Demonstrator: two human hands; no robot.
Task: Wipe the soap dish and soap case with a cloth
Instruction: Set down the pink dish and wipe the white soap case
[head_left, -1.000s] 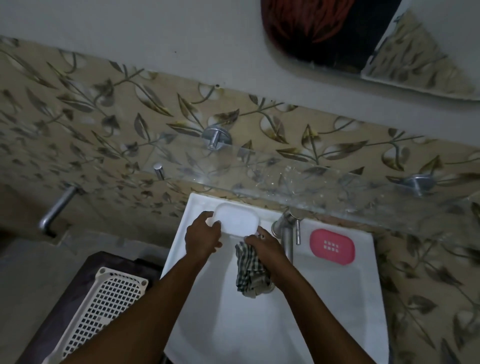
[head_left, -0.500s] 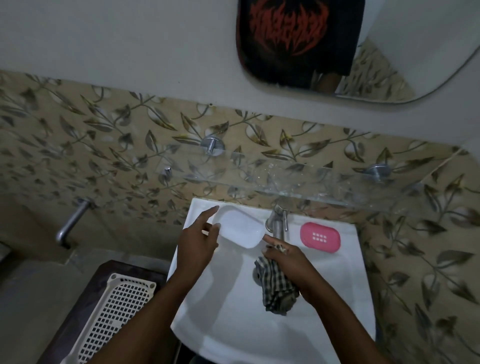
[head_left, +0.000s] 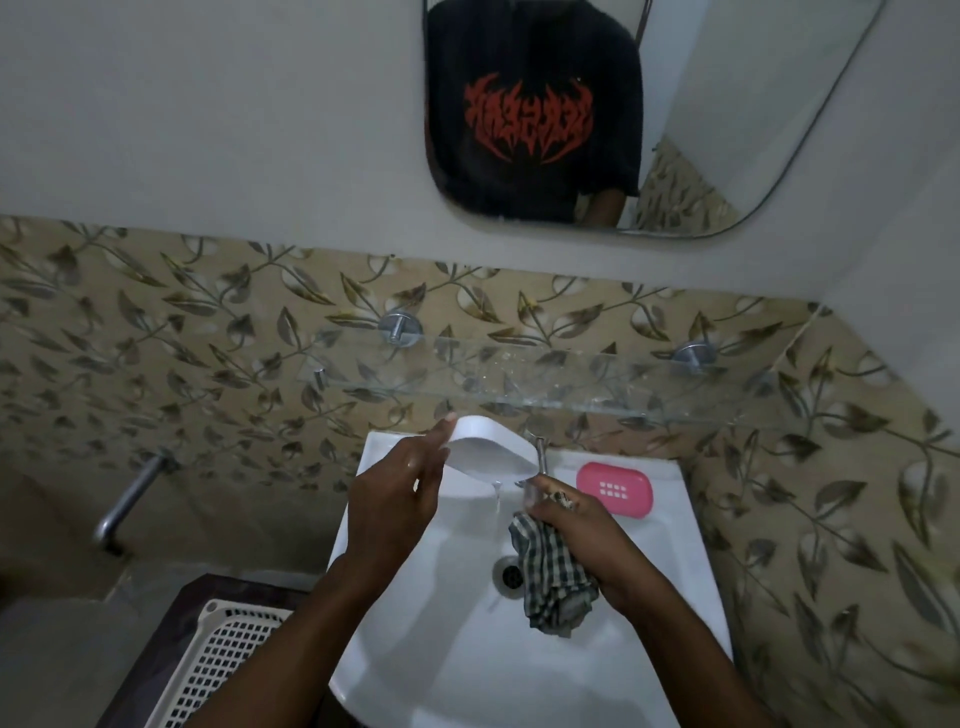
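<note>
Two hands over the sink: the left hand now tilts the white soap case, fingers closed on its 9 o'clock end, draining water; the right hand clutches the checked cloth. Pink soap dish waits at 3 o'clock; wiping likely follows

A home bathroom was shown: a white basin was fixed under a glass shelf, with a mirror above the basin and leaf-patterned tiles behind it.
</note>
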